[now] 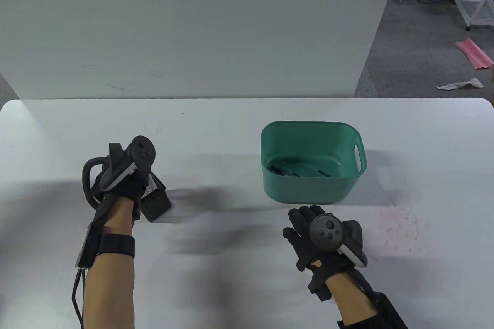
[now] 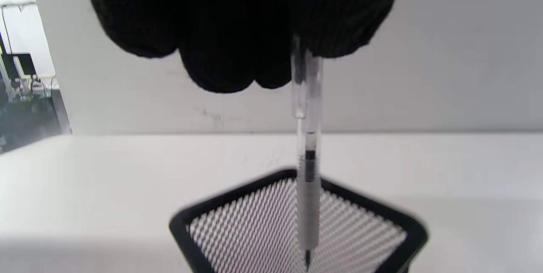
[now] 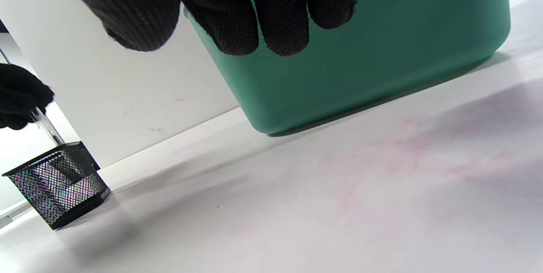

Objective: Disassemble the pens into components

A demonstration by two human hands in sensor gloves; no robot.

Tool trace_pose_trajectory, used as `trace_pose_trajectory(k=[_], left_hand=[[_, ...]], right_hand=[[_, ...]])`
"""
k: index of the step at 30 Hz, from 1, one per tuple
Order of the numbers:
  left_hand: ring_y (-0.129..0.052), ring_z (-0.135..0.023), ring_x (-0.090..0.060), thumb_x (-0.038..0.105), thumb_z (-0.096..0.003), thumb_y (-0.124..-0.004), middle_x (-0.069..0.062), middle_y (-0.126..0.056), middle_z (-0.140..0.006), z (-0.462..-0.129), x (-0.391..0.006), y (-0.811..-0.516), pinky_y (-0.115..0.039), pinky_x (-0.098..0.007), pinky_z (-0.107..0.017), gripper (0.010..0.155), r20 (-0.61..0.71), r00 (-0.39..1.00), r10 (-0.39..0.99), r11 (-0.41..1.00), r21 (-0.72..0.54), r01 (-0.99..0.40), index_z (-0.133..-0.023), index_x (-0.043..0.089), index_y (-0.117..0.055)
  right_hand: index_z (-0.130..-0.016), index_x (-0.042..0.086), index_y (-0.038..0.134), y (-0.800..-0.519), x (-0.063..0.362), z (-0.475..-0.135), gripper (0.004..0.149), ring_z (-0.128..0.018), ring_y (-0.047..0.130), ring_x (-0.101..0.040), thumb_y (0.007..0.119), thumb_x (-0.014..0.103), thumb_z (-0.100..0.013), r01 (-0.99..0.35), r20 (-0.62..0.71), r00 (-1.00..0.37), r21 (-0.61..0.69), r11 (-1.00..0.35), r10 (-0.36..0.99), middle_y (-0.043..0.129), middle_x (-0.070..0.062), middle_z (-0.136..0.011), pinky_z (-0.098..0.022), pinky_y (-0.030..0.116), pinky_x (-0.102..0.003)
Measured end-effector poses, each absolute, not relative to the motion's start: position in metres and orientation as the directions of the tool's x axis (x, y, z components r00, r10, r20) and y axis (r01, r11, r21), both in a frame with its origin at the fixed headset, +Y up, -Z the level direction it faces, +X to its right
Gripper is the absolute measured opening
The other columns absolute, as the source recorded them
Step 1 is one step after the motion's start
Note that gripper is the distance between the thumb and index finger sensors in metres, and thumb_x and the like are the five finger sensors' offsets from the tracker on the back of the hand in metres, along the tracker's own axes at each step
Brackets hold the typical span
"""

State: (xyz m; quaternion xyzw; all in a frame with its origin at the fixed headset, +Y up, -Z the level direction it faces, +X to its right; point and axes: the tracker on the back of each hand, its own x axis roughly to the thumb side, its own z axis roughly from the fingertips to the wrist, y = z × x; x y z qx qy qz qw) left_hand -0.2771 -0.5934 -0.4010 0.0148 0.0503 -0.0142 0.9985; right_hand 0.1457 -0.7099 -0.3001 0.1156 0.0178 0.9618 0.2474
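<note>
My left hand [image 1: 131,186] hovers over a black mesh pen holder [image 1: 154,199] and pinches the top of a clear pen [image 2: 307,158]. The pen hangs tip down, its point inside the holder's mouth [image 2: 297,222]. In the right wrist view the pen [image 3: 46,126] rises from the holder [image 3: 57,184] into the left hand's fingers [image 3: 19,95]. My right hand [image 1: 308,225] hovers just in front of a green bin [image 1: 312,163], fingers loosely curled and holding nothing. Dark parts [image 1: 297,171] lie on the bin's bottom.
A white table [image 1: 231,267] carries everything, with a white panel [image 1: 193,28] standing along its far edge. A faint pink stain [image 1: 393,221] marks the tabletop to the right of my right hand. Floor with pink and white scraps [image 1: 472,53] shows beyond the table at the top right.
</note>
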Motion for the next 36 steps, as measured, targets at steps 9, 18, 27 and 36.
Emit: trace_pose_trajectory(k=[9, 18, 27, 36], left_hand=[[-0.106, -0.065, -0.021, 0.043, -0.0485, -0.084, 0.0, -0.097, -0.084, -0.348, -0.274, -0.555, -0.088, -0.052, -0.056, 0.041, -0.043, 0.986, 0.161, 0.949, 0.282, -0.143, -0.089, 0.036, -0.078], [-0.107, -0.064, -0.021, 0.041, -0.0487, -0.084, -0.001, -0.097, -0.085, -0.314, -0.241, -0.608, -0.089, -0.051, -0.054, 0.04, 0.235, 0.747, 0.622, 0.703, 0.253, -0.664, -0.087, 0.035, -0.076], [-0.108, -0.063, -0.021, 0.039, -0.0488, -0.084, -0.002, -0.098, -0.084, -0.313, -0.207, -0.68, -0.089, -0.052, -0.054, 0.039, 0.24, 0.54, 0.807, 0.56, -0.019, -0.828, -0.087, 0.034, -0.076], [-0.108, -0.064, -0.02, 0.04, -0.0492, -0.084, -0.001, -0.097, -0.084, -0.308, -0.189, -0.7, -0.089, -0.051, -0.054, 0.039, 0.226, 0.443, 0.868, 0.482, -0.166, -0.86, -0.087, 0.034, -0.076]], right_hand=[[-0.105, 0.014, 0.06, -0.707, 0.146, -0.299, 0.06, -0.102, 0.046, -0.049, 0.068, 0.049, -0.056, -0.475, 0.229, -0.848, 0.072, -0.877, 0.478, 0.059, -0.021, -0.11, -0.07, 0.034, -0.072], [-0.105, 0.014, 0.06, -0.707, 0.148, -0.299, 0.06, -0.102, 0.048, -0.049, 0.068, 0.048, -0.056, -0.53, 0.229, -0.815, 0.074, -0.845, 0.532, 0.059, -0.021, -0.11, -0.07, 0.036, -0.072], [-0.107, 0.014, 0.055, -0.709, 0.146, -0.298, 0.065, -0.101, 0.052, -0.049, 0.068, 0.052, -0.055, -0.622, 0.249, -0.741, 0.1, -0.777, 0.624, 0.06, -0.021, -0.109, -0.069, 0.04, -0.072], [-0.105, 0.013, 0.057, -0.715, 0.138, -0.297, 0.068, -0.095, 0.062, -0.048, 0.066, 0.055, -0.053, -0.734, 0.265, -0.6, 0.193, -0.651, 0.755, 0.065, -0.021, -0.105, -0.067, 0.05, -0.071]])
